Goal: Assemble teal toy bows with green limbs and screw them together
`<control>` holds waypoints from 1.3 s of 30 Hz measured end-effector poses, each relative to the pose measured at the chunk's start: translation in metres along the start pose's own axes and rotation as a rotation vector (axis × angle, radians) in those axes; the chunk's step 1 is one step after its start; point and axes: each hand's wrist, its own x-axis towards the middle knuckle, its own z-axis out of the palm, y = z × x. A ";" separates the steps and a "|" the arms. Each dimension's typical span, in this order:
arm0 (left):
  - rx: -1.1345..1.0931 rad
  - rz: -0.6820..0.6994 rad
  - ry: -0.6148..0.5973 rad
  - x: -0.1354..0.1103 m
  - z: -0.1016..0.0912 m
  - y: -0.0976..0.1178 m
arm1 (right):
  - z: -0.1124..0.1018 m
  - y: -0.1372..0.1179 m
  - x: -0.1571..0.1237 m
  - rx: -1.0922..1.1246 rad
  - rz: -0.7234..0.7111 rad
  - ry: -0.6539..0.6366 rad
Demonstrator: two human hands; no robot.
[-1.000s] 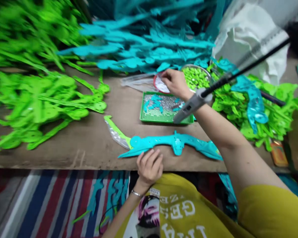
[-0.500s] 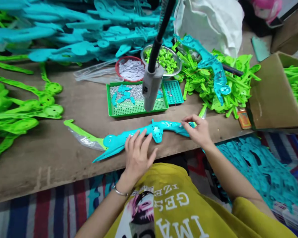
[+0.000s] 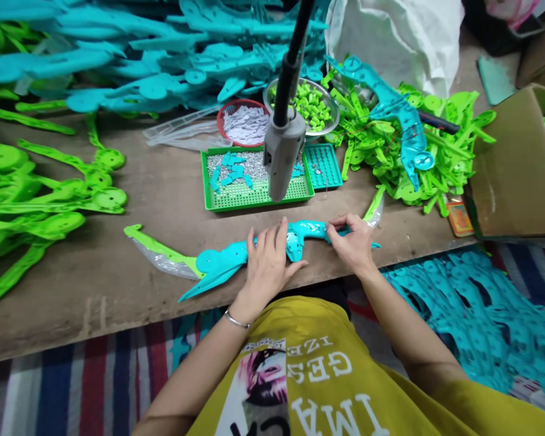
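Your left hand [image 3: 267,257] lies over the blue piece [image 3: 224,261] with its fingers loosely extended, pressing from above rather than wrapped around it, while your right hand [image 3: 352,245] has bent fingers, thumb and forefinger brought close together at the piece's right part; whether they pinch its edge or some small bit cannot be told from here. The piece lies lengthwise before you near the table's [image 3: 95,266] front edge, a green arm [image 3: 163,248] with clear film reaching out at its left end and another green arm [image 3: 375,203] showing beyond your right hand. The step in hand looks like close fingertip work on that right part, with your left hand steadying; the next move, as I judge it, calls for a firm left hand and a small, exact push or placement by the right fingertips, without shifting the green arms. Just beyond the piece sits the green tray [image 3: 258,204] with blue bits [image 3: 236,169], the grey tool [image 3: 281,163] hanging in front of it and a small blue tray [image 3: 320,166] beside it; behind are the red basket [image 3: 220,121] of white bits and the metal bowl [image 3: 333,124] of green bits, with a green pile [image 3: 449,163] farther right, next to the box [image 3: 518,175]
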 end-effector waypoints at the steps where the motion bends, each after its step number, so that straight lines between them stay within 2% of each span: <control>1: -0.006 0.000 0.006 -0.001 0.001 0.000 | 0.001 -0.002 -0.002 -0.009 -0.002 0.004; 8: -0.048 0.015 0.064 -0.006 0.009 -0.003 | 0.015 -0.010 -0.014 -0.118 -0.106 0.126; 13: -0.064 0.006 0.059 -0.006 0.010 -0.004 | 0.018 -0.007 -0.016 -0.155 -0.071 0.164; 21: -0.064 -0.009 0.045 -0.006 0.010 -0.005 | 0.018 -0.005 -0.018 -0.232 -0.150 0.096; 30: -0.040 0.006 0.026 -0.005 0.011 -0.003 | 0.015 0.000 -0.015 -0.169 -0.181 0.067; 32: -0.039 0.049 0.012 -0.010 0.004 -0.005 | 0.008 0.000 -0.015 -0.129 -0.191 0.018; 35: 0.022 0.087 0.036 -0.028 -0.019 -0.013 | -0.018 0.008 -0.015 0.001 -0.221 -0.054; 39: 0.181 0.015 0.122 -0.065 -0.052 -0.040 | -0.056 0.044 -0.021 -0.048 -0.384 -0.124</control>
